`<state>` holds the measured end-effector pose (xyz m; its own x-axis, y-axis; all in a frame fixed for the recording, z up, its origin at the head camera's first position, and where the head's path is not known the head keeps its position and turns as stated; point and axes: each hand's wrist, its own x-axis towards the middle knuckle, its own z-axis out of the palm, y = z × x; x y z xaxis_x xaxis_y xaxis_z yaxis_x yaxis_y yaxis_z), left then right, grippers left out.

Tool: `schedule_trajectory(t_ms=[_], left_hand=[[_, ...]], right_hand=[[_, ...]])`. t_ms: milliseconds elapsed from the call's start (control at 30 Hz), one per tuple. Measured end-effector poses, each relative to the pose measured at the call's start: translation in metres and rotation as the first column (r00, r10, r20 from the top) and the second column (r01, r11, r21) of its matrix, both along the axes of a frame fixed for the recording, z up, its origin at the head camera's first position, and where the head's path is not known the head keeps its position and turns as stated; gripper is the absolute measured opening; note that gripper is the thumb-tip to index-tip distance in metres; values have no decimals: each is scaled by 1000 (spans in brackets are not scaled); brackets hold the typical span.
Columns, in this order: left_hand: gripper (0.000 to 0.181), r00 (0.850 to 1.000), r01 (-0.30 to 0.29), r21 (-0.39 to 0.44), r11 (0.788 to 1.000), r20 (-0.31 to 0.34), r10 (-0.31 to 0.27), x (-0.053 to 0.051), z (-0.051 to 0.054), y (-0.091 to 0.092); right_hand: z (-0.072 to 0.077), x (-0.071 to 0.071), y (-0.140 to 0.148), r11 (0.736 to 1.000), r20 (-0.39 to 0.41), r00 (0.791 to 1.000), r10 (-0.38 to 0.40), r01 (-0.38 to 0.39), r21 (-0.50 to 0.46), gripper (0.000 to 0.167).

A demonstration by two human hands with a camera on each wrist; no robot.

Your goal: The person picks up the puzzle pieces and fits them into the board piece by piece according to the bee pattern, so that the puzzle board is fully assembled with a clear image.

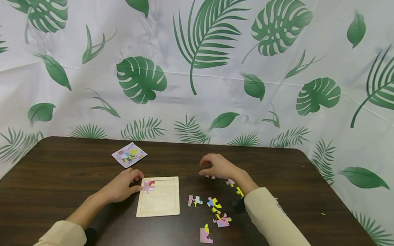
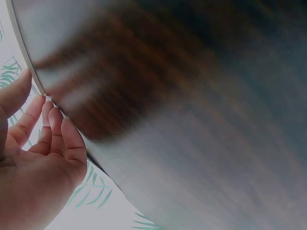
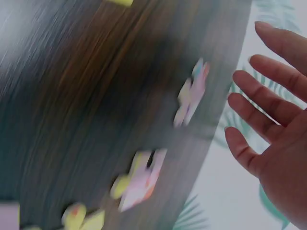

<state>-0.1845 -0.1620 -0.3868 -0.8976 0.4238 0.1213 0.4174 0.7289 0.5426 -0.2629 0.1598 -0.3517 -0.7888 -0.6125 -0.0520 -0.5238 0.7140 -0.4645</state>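
Observation:
A square wooden puzzle tray [image 1: 159, 204] lies on the table, with one pink puzzle piece [image 1: 148, 187] in its upper left corner. My left hand [image 1: 123, 186] rests at the tray's left side, thumb and fingertips touching its edge, fingers loosely bent. In the left wrist view, the left hand [image 2: 45, 153] meets the thin tray edge [image 2: 21, 45]. Above the back right puzzle pieces hovers my right hand [image 1: 222, 167], fingers spread and apart from them. The right wrist view has nothing in the right hand [image 3: 278, 120], while a pink piece [image 3: 192, 96] lies on the table nearby.
Loose puzzle pieces [image 1: 206, 234] lie scattered to the right of the tray, several of them near my right forearm. A printed bee picture card [image 1: 129, 155] lies behind the tray. The dark wood table [image 1: 83, 154] ends at a leaf-patterned curtain [image 1: 144, 113].

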Motion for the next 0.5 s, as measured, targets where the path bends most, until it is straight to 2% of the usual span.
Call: schedule_trajectory(t_ms=[300, 500], left_hand=[[22, 1000, -8, -3, 1000, 7, 8, 1, 0, 0], [23, 1000, -12, -8, 1000, 17, 13, 0, 0, 0]], right_hand=[[-9, -4, 31, 993, 11, 993, -117, 116, 36, 24], [-17, -3, 38, 991, 0, 991, -131, 131, 31, 22]])
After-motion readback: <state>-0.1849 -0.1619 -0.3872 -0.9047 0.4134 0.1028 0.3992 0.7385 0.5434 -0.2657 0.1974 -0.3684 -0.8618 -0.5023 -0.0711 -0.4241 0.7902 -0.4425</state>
